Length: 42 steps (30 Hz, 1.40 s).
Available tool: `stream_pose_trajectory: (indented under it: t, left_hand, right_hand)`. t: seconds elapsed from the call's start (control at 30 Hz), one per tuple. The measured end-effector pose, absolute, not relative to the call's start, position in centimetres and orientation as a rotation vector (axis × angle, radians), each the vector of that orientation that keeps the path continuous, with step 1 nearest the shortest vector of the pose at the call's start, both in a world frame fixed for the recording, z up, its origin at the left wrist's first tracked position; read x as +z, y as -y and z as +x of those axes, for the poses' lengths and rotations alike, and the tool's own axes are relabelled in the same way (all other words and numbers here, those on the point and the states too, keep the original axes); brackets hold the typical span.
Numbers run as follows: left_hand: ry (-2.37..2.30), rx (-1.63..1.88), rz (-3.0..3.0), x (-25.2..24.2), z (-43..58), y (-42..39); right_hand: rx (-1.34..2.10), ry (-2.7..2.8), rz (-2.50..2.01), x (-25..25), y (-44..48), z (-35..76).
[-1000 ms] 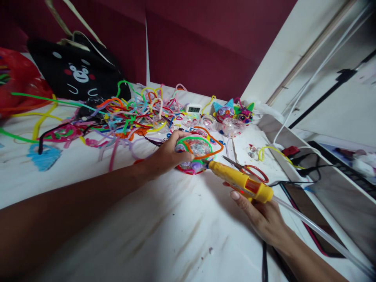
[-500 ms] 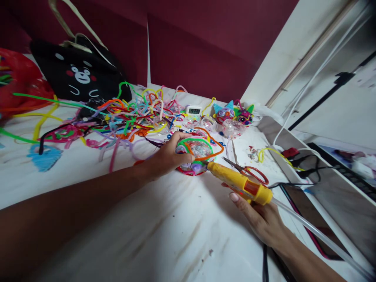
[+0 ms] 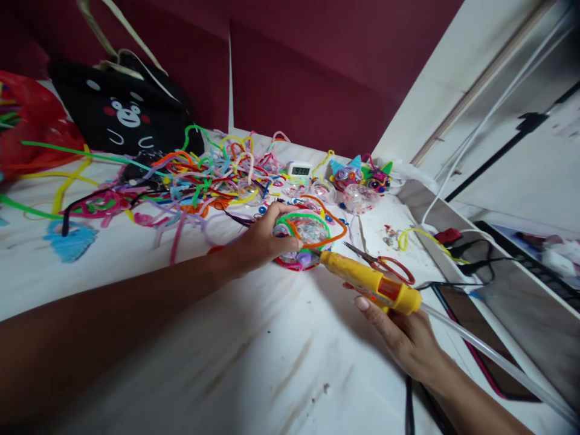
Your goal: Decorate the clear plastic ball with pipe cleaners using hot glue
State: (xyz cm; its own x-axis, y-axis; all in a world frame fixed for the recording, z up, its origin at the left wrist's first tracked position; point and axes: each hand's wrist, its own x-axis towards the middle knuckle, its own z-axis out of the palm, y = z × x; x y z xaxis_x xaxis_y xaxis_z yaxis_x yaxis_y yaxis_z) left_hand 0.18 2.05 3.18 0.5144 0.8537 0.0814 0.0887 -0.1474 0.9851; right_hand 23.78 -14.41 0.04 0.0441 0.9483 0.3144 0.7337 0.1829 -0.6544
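Note:
My left hand (image 3: 272, 237) is closed on the side of a clear round ball (image 3: 312, 229) trimmed with coloured pipe cleaners. Its thumb presses an orange pipe cleaner (image 3: 342, 225) against the ball, and the free part of that strand loops out to the right. In my right hand (image 3: 405, 338) is a yellow hot glue gun (image 3: 357, 275), with a long clear glue stick (image 3: 493, 356) coming out of its back. The gun's nozzle points left and meets the ball's lower right edge; whether it touches I cannot tell. Scissors (image 3: 389, 266) with orange handles lie just behind the gun.
A tangle of pipe cleaners (image 3: 226, 169) covers the back left, before a black bag (image 3: 122, 115). Behind the ball stand a small digital clock (image 3: 299, 171) and decorated balls with ears (image 3: 347, 175). On the right lie a phone (image 3: 489, 344) and a low grey wall (image 3: 453, 241).
Almost nothing differs. The whole view has shifted very slightly; both hands, the ball and the glue gun keep the same places relative to each other.

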Motion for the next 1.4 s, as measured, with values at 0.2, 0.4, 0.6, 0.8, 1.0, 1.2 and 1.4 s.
stream_pose_trajectory:
  t: [0.2,0.4,0.6,0.8,1.0,1.2,1.4]
  left_hand:
    - [-0.816,0.814,1.596,3.3,0.2,-1.9]
    - [-0.817,0.816,1.587,3.3,0.2,-1.8]
    - [-0.837,0.822,1.599,3.1,0.3,-2.0]
    - [-0.837,0.811,1.601,3.1,0.3,-2.0]
    - [-0.817,0.826,1.577,3.1,0.3,-2.0]
    - [-0.821,0.838,1.569,3.1,0.3,-2.1]
    - [-0.832,0.860,1.608,2.9,0.2,-2.0]
  right_hand:
    - [0.373,1.705,-1.584,0.2,14.5,23.8]
    - [0.403,1.687,-1.591,0.1,14.5,24.0]
    - [0.396,1.724,-1.584,0.0,14.4,23.8]
    - [0.348,1.727,-1.613,0.2,14.4,23.6]
    - [0.384,1.696,-1.583,0.1,14.5,24.1]
    - [0.645,1.441,-1.587,1.8,15.4,23.6]
    - [1.214,1.221,-1.708,3.4,16.0,22.8]
